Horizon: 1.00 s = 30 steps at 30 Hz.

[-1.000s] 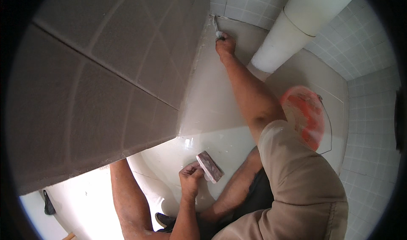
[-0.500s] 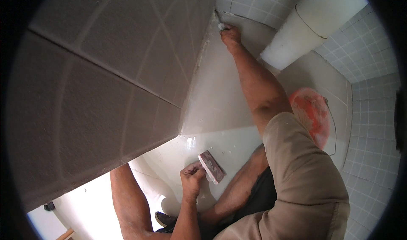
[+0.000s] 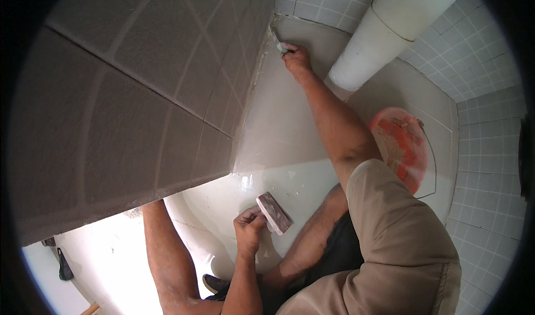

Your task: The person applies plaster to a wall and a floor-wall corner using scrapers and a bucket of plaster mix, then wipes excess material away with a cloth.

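Right hand (image 3: 296, 59): stretched far up to the corner where the grey tiled wall meets the floor; fingers closed around a small tool.
Tool (image 3: 282, 47): small and pale, its tip pressed to the seam at the foot of the wall, at the far end of the floor; most of it is hidden by the fingers, so its kind cannot be told.
Left hand (image 3: 249, 230): near, low in the view, curled shut on the handle side of a float.
Float (image 3: 274, 212): flat rectangular pad, reddish-brown face up and tilted, held just above the pale floor and near the person's knee.
Wall (image 3: 139, 92): large grey tiles with pale joints, filling the left; its bottom edge runs from the near left to the far corner.
Floor (image 3: 278, 137): glossy cream surface, between the wall and the person's leg.
Bucket (image 3: 404, 145): orange and smeared, on the right, just past the right elbow.
Pipe (image 3: 390, 25): thick and white, far right, close beside the right hand.
Small tiles (image 3: 490, 148): pale squares on the right wall.
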Each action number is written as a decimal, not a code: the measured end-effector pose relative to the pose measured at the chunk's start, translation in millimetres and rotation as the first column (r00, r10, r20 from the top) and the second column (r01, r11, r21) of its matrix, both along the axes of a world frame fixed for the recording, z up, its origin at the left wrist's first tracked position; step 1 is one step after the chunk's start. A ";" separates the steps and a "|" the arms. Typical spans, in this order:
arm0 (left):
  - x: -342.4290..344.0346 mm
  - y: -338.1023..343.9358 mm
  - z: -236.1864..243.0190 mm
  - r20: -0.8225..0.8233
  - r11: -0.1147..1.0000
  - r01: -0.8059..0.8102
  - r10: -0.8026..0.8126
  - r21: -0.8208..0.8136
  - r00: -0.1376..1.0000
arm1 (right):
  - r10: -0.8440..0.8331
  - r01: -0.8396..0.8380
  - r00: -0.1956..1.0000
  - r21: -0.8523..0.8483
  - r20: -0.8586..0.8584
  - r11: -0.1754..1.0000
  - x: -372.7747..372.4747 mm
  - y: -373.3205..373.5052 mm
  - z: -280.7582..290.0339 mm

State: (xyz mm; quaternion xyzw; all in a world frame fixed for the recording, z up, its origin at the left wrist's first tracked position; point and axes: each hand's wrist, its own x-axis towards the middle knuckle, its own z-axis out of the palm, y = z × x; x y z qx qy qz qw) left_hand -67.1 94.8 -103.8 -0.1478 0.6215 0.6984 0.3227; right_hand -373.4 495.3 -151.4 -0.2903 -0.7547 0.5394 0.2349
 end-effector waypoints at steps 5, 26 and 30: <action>1.9 4.2 -5.9 -0.009 1.000 -0.002 0.002 0.013 1.000 | 0.056 -0.055 0.997 0.025 -0.053 0.998 11.1 7.3 -5.3; 1.5 -6.3 -4.5 -0.013 1.000 -0.018 0.018 0.010 1.000 | 0.076 -0.082 0.990 -0.043 -0.123 0.996 20.4 -42.1 -28.0; 1.1 1.2 -4.6 -0.011 1.000 0.009 -0.009 0.005 1.000 | 0.016 -0.002 0.994 0.120 -0.111 0.993 20.1 -38.7 -34.9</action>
